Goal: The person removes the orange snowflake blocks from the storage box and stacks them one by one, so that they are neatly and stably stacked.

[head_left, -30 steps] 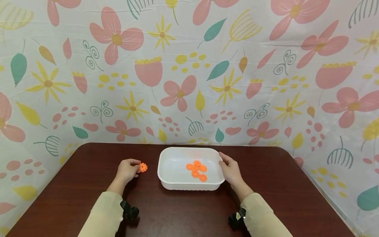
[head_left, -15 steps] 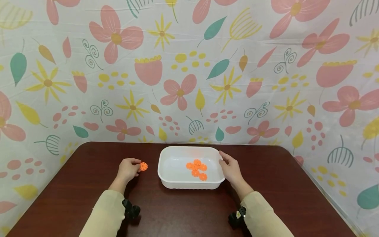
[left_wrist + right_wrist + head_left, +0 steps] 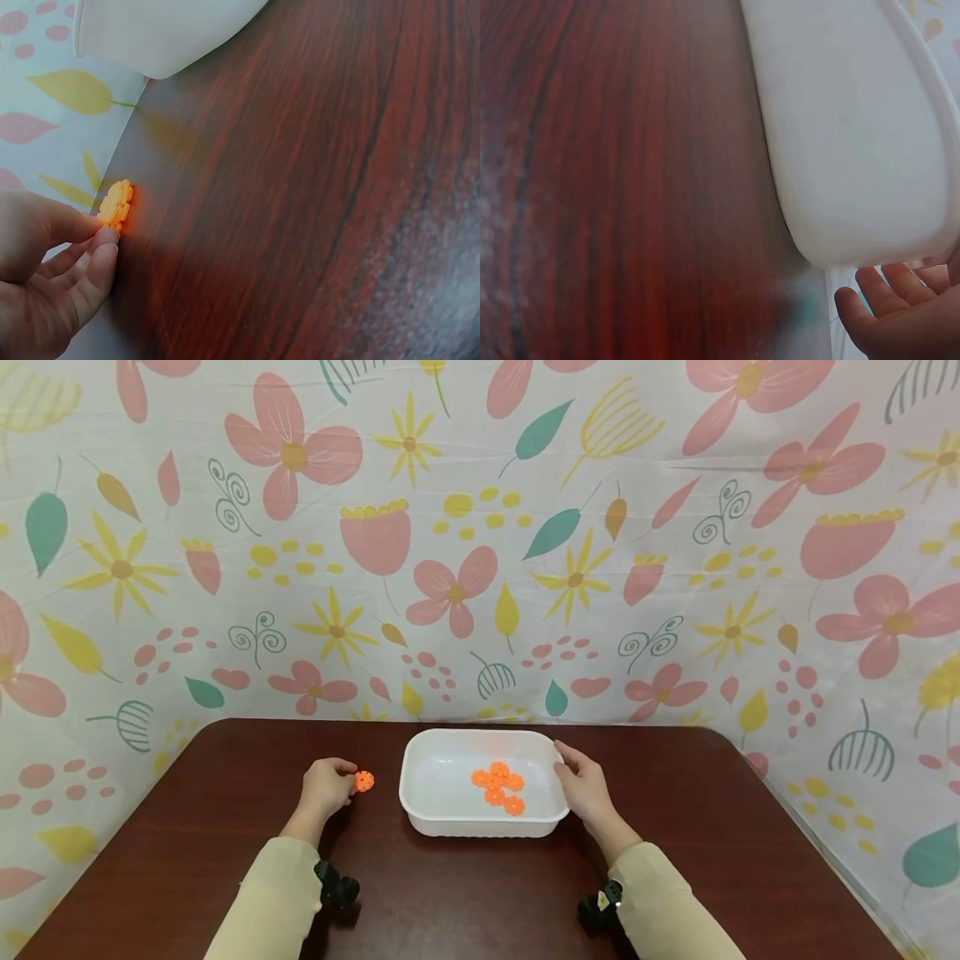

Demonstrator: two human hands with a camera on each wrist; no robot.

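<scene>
My left hand (image 3: 324,788) pinches an orange notched plastic disc (image 3: 364,781) between thumb and fingers, to the left of a white plastic tub (image 3: 480,828). In the left wrist view the disc (image 3: 116,204) stands nearly edge-on at the fingertips, with its toothed rim showing. My right hand (image 3: 587,787) holds the tub by its right end, thumb and forefinger at the rim. The right wrist view has the other fingers (image 3: 889,300) bent beside the tub's end wall (image 3: 855,150). Inside the tub, several similar orange discs (image 3: 495,782) lie in a cluster, right of its middle.
The tub rests on a dark reddish-brown wooden table (image 3: 450,902) with rounded far corners. Behind the table's far edge hangs a white cloth (image 3: 465,468) printed with flowers and leaves. A small black device (image 3: 337,887) is worn on the left wrist, another (image 3: 598,910) on the right.
My left forearm has shifted slightly to the right, with the disc still pinched in the fingers. The right hand and the tub keep their places.
</scene>
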